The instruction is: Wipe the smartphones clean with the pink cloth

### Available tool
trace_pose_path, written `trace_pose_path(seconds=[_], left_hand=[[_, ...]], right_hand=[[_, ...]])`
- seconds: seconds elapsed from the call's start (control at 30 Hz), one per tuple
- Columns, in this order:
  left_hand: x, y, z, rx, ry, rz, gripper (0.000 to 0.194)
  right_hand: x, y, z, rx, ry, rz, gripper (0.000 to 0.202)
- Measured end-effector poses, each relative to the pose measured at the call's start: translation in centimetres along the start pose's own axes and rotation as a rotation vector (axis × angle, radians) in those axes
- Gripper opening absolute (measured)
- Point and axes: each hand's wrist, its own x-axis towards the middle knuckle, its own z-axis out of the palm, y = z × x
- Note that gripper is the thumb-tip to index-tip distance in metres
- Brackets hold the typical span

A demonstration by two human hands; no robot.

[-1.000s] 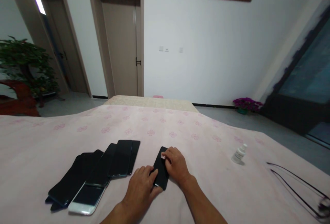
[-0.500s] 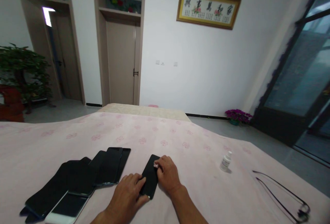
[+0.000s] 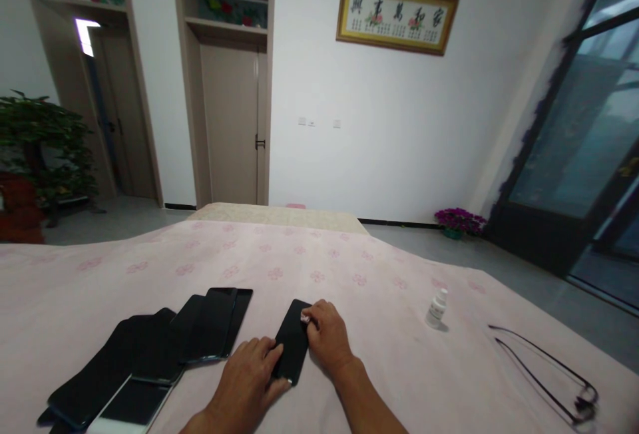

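A black smartphone lies on the pink flowered cloth in front of me. My left hand grips its left side and lower end, with thumb and fingers along the edges. At the phone's upper right, my right hand pinches a small white wad, perhaps cloth or tissue, against the screen. To the left, several more phones overlap in a fanned pile, mostly black. A phone with a white frame lies at the pile's near end.
A small white bottle stands upright to the right. Beyond it, dark-framed eyeglasses lie with their temples extended. Past the cloth's far edge are a door, a leafy plant and purple flowers.
The right hand and white wad have shifted very slightly to the right on the phone. The left hand keeps its hold. The whole view has tilted a little.
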Motion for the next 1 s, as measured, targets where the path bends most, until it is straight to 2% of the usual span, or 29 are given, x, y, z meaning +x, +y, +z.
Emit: trace_pose_path(seconds=[0.23,0.47,0.8,1.0], left_hand=[[0.1,0.3,0.0,-0.001,-0.032,-0.015,0.039],[0.0,0.6,-0.2,0.021,-0.050,-0.028,0.040],[0.2,1.1,-0.1,0.055,-0.062,-0.046,0.034],[0.2,1.6,0.1,0.109,-0.101,-0.070,0.038]], right_hand=[[-0.3,-0.7,0.0,0.090,-0.088,-0.054,0.029],[0.2,0.1,0.6,-0.015,0.028,0.035,0.025],[-0.4,-0.6,0.3,0.050,-0.064,-0.061,0.025],[0.1,0.2,0.6,-0.011,0.024,0.010,0.028]])
